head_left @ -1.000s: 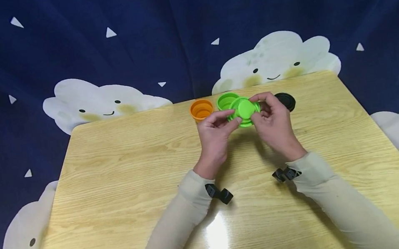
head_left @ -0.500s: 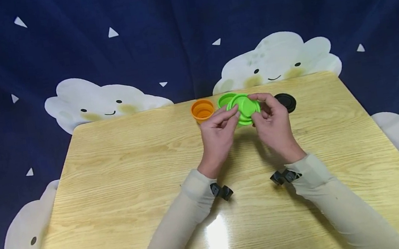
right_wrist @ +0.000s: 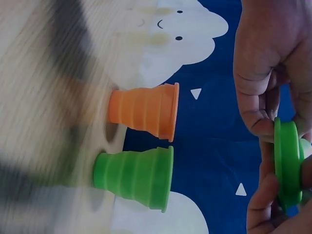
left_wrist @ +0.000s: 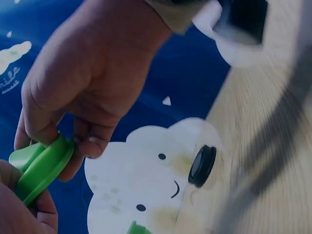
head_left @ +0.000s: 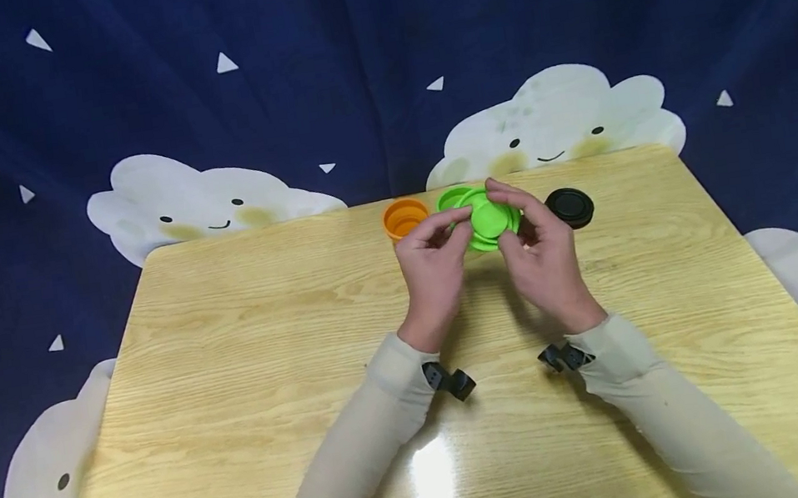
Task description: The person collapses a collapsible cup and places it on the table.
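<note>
Just in front of the standing green cup [head_left: 449, 198], a flattened green cup [head_left: 490, 222] is held above the table [head_left: 233, 372]: the left hand [head_left: 434, 268] pinches its edge, the right hand [head_left: 547, 256] keeps a curled grip on it. Left of the standing green cup is an orange cup [head_left: 406, 218]; right, a black disc [head_left: 571, 207].
</note>
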`<state>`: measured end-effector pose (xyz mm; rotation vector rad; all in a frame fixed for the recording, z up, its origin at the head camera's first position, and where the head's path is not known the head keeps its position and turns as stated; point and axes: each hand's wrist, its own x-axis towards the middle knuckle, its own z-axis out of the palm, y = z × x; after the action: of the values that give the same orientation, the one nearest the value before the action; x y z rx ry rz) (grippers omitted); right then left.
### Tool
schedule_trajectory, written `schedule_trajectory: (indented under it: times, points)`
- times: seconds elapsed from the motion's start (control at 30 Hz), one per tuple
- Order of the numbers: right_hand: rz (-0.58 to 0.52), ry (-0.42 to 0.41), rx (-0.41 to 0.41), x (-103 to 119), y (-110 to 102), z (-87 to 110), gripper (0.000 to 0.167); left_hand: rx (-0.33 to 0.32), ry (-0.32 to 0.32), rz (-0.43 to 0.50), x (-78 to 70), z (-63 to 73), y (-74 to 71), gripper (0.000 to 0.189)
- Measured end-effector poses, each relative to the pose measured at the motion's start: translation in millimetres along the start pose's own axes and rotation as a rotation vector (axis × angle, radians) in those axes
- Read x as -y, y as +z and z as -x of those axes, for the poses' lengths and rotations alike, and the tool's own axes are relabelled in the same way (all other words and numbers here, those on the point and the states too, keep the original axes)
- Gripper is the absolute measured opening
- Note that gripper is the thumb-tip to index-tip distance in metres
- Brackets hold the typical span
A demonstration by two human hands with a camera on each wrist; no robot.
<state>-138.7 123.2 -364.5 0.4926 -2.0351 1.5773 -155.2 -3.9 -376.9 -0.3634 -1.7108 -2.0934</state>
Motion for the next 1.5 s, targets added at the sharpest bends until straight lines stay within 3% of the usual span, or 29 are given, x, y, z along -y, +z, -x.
schedule_trajectory:
  times: [0.2,0.3,0.53,0.6,0.73,0.93,1.2,1.5]
  points:
    - [-0.003,-0.019,0.014,3,2,-3.6,0.044,-0.023,0.013,0.083,21.6,-1.8,-0.4,0.019]
    - [-0.005,-0.025,0.010,5,3,-5.4,0.045,-0.004,0.024,0.082,21.3,-2.6,-0.7,0.022]
    - [0.051,-0.095,0.011,-1,4,-3.4,0.047,0.097,0.170,-0.106,-8.1,-2.6,-1.9,0.020]
    - [0.075,-0.127,0.010,-10,4,-3.6,0.049,0.108,0.224,-0.141,-9.8,-4.0,-2.3,0.020]
    - [0.115,-0.162,-0.004,-26,3,-3.6,0.051,0.117,0.336,-0.212,2.9,-8.0,-4.4,0.021]
    - [0.151,-0.226,-0.005,-32,2,-2.2,0.051,0.123,0.441,-0.302,20.9,-10.7,-9.2,0.024]
    - [0.223,-0.301,0.023,-33,3,-2.2,0.053,0.126,0.507,-0.424,22.1,-9.4,-12.4,0.025]
    - [0.241,-0.250,0.073,-33,4,-4.7,0.054,0.134,0.561,-0.562,25.3,-10.7,-15.6,0.026]
